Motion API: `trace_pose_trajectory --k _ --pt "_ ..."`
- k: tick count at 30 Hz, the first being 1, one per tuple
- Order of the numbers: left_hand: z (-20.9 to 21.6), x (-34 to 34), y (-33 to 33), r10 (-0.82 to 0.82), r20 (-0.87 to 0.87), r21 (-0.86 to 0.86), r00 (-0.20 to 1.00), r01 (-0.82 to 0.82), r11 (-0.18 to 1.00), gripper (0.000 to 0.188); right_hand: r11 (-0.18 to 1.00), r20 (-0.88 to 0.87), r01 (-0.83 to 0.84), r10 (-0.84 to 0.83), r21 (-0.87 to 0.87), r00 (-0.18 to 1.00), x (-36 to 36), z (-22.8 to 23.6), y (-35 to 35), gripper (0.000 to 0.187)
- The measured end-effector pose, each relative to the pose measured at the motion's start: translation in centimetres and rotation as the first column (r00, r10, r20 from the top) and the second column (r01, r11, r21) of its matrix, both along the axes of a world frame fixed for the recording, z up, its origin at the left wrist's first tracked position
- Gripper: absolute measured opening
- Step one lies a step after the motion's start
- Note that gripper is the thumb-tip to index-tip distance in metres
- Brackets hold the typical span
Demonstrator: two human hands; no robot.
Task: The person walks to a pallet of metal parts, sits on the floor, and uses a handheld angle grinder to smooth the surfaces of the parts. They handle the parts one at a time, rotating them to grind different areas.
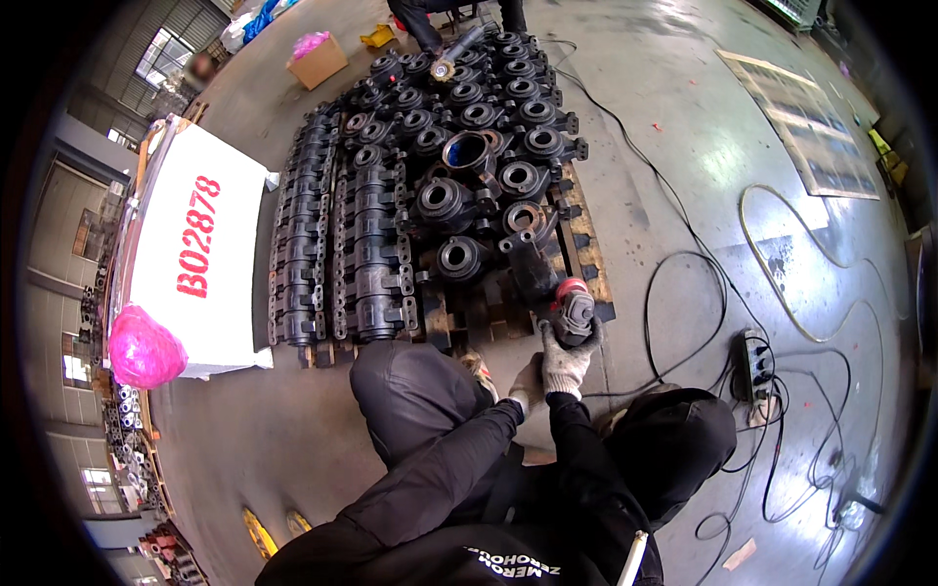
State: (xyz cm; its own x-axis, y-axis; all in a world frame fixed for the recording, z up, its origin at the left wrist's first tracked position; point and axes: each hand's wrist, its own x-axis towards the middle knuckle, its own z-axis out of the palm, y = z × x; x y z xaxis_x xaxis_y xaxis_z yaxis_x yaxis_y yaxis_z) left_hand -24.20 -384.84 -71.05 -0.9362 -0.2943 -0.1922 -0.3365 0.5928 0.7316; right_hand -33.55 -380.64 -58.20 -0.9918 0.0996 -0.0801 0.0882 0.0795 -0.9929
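An angle grinder (575, 314) with a grey head and a red disc sits against a dark metal casting (534, 273) at the pallet's near right corner. My right hand (569, 364), in a pale knitted glove, is wrapped around the grinder just behind its head. Close beside it, lower and to the left, my gloved left hand (529, 387) is closed on the rear of the tool, whose body is mostly hidden by the gloves. Rows of black castings with round bores (457, 258) stand beyond my hands, several within reach.
Castings crowd a wooden pallet (589, 244), with long black cylindrical parts (376, 254) on the left. Opposite, a person (420, 21) sits near another power tool (461, 57). Black cables and a power strip (754, 366) lie on the right. A white crate (210, 244) stands left.
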Motion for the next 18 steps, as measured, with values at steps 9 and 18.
trace_pose_trajectory --k 9,18 --pt "-0.9 1.2 -1.0 0.003 -0.052 -0.097 0.999 -0.008 0.995 0.044 0.994 0.037 -0.041 0.045 -0.100 0.998 0.8 1.3 -1.5 0.091" --pt "4.9 -0.1 1.1 -0.096 0.076 -0.024 0.992 0.098 0.995 0.038 0.988 0.128 0.029 -0.009 -0.154 0.992 0.5 3.7 0.8 0.099"
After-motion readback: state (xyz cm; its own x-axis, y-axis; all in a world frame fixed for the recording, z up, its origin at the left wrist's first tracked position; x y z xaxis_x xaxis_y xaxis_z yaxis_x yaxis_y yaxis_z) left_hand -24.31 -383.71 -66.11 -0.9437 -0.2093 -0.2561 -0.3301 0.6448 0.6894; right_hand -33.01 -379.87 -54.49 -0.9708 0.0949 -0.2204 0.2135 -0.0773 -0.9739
